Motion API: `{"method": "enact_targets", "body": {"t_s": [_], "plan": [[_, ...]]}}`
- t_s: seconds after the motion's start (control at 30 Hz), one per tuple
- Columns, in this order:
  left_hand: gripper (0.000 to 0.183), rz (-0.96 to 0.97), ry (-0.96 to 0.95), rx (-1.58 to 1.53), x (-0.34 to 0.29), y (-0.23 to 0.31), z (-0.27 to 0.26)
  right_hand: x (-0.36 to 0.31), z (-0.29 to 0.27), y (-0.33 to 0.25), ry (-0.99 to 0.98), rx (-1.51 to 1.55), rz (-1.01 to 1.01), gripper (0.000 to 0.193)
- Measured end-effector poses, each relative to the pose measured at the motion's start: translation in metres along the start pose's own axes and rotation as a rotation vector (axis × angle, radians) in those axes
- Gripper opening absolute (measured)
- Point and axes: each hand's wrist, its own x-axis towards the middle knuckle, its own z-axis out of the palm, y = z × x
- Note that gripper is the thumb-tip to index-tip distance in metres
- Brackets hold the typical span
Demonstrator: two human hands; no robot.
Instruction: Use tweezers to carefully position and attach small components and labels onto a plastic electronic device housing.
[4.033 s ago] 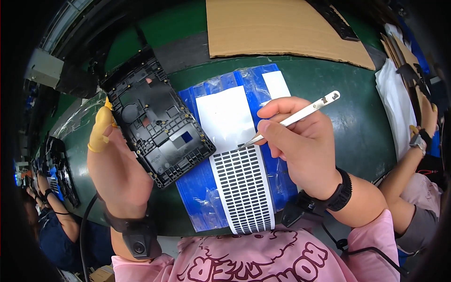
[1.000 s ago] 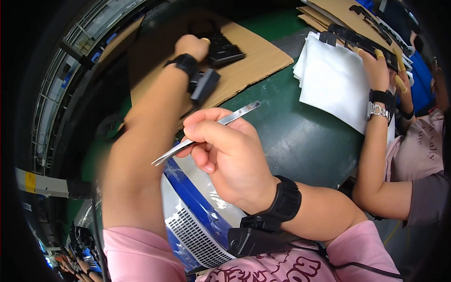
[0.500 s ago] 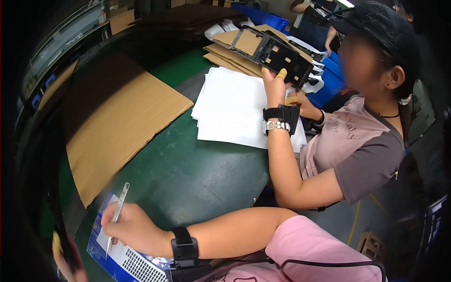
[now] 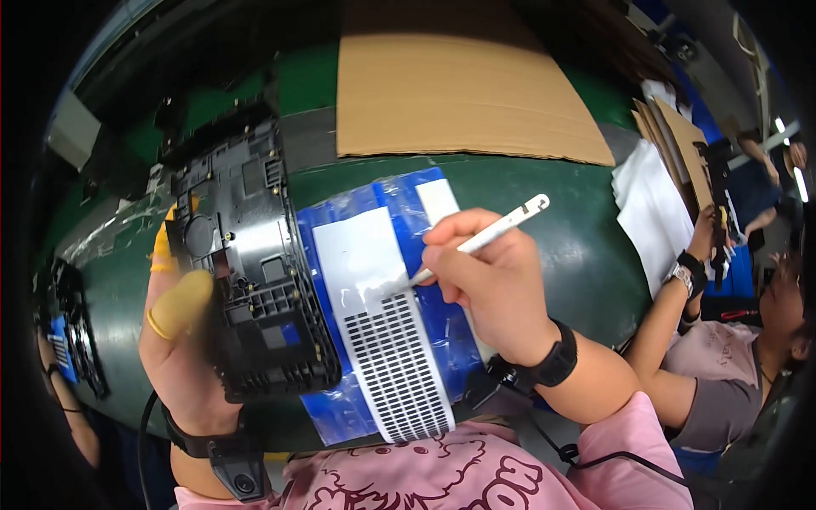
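The black plastic housing (image 4: 255, 229) you hold, left of the white label sheet (image 4: 399, 365), looks long and boxy, ribbed, shiny in patches; the sheet bears rows of small black rectangles on wrinkled, film-covered blue backing (image 4: 446, 340). Your left hand (image 4: 177, 353), in yellow finger cots (image 4: 181, 303), clasps its left side; your right hand (image 4: 500, 289) pinches slim metal tweezers (image 4: 503, 225), slanting down to the top rows

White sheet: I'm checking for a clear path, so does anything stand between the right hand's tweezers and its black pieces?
Nothing visible does: the tweezers in the right hand point at the upper black pieces on the white sheet. The left hand holds the black plastic part off to the left.
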Motion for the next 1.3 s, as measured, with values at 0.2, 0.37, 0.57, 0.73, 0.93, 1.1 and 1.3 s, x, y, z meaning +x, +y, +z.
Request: {"method": "enact_targets", "body": {"t_s": [0.2, 0.37, 0.57, 0.73, 0.93, 1.1, 1.3], "plan": [[0.04, 0.045, 0.065, -0.07, -0.008, 0.007, -0.025, -0.008, 0.007, 0.003, -0.049, 0.036, 0.037, 0.013], [0.033, -0.006, 0.184, -0.031, 0.006, 0.007, -0.017, -0.01, 0.011, 0.005, -0.074, -0.061, 0.057, 0.013], [0.031, 0.064, 0.073, -0.014, 0.019, 0.014, -0.035, -0.009, 0.016, 0.008, -0.065, -0.071, 0.036, 0.012], [0.035, 0.161, -0.061, 0.038, 0.016, 0.007, -0.035, -0.01, 0.019, 0.013, -0.073, -0.053, 0.009, 0.011], [0.033, 0.011, -0.227, 0.008, 0.015, 0.0, -0.033, -0.009, 0.017, 0.016, -0.07, -0.064, -0.003, 0.012], [0.034, 0.053, -0.077, 0.034, 0.01, -0.015, -0.026, -0.008, 0.011, 0.015, -0.058, 0.146, -0.014, 0.015], [0.046, -0.288, -0.062, 0.015, -0.009, -0.034, -0.007, -0.022, 0.014, -0.013, -0.185, 0.246, -0.045, 0.02]]}}
